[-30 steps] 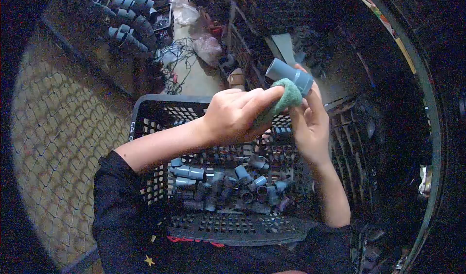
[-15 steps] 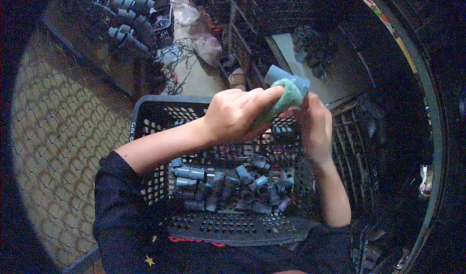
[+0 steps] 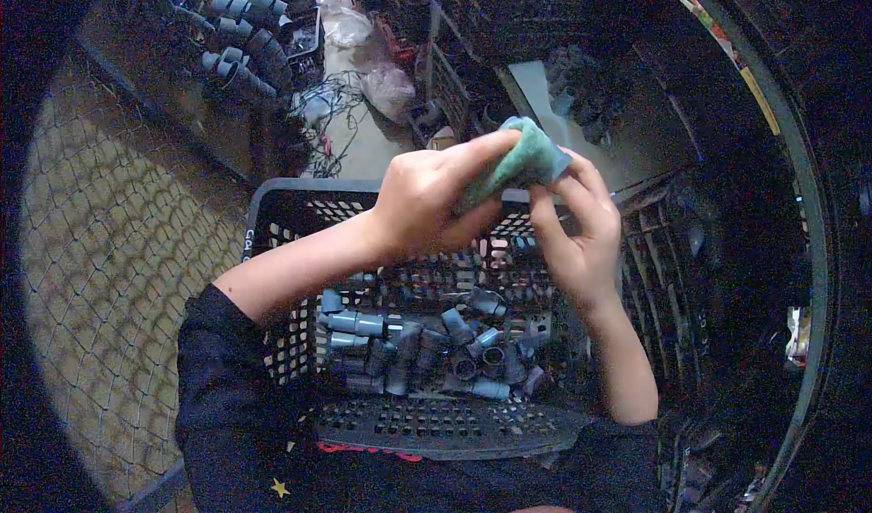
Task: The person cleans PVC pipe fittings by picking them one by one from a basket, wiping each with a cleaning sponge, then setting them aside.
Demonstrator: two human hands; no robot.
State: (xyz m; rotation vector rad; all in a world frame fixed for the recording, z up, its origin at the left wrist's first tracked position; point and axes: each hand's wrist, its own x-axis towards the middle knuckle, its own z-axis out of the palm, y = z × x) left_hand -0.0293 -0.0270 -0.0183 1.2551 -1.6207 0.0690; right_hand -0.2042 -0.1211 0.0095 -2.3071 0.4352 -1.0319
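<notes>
A green cloth [image 3: 522, 161] is gripped in my left hand [image 3: 434, 195], whose fingers press it around a grey-blue plastic pipe fitting [image 3: 561, 162]. My right hand [image 3: 581, 227] holds the right end of that fitting between thumb and fingers; most of the piece is hidden under the cloth. Both hands are above the far part of a black perforated basket [image 3: 313, 185]. Grey and blue pipe fittings [image 3: 356, 322] lie loosely in the bottom of the basket.
At the upper left, more grey fittings [image 3: 238, 70] are piled up. Tangled wires [image 3: 331, 118] and plastic bags [image 3: 389, 91] lie on the floor ahead. Wire mesh [image 3: 100, 268] spans the left side, and dark crates [image 3: 658, 268] stand at the right.
The fitting has turned and is now mostly covered by the cloth. My right hand has rotated, with its thumb and fingers now around the fitting's right end.
</notes>
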